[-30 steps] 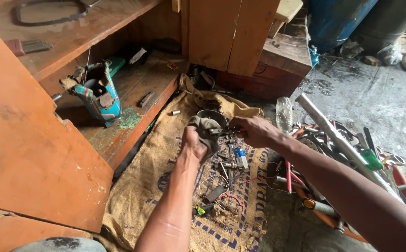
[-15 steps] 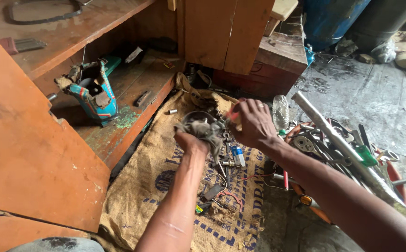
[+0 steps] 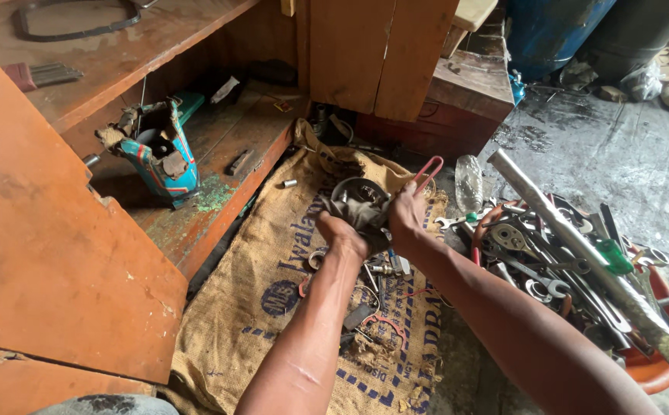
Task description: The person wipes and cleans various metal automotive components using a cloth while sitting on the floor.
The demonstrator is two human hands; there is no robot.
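Both my hands meet over a burlap sack point(image 3: 273, 307) spread on the floor. My left hand point(image 3: 340, 230) grips a dirty grey rag point(image 3: 357, 214) wrapped under a round dark metal part point(image 3: 359, 192). My right hand point(image 3: 405, 211) holds the same part from the right side. A red loop-shaped handle point(image 3: 429, 172) sticks up just past my right fingers. Small metal bits, a gasket and wires point(image 3: 380, 307) lie on the sack beneath my forearms.
An orange tub point(image 3: 649, 369) at right is piled with spanners and a long metal pipe point(image 3: 572, 238). A clear plastic bottle point(image 3: 468, 182) lies beside it. A wooden shelf point(image 3: 219, 207) at left holds a torn teal casing point(image 3: 158, 150).
My hands and the rag-wrapped part have stayed together, shifting slightly up and left over the sack. The view has tilted a little; the red loop handle now shows by my right hand.
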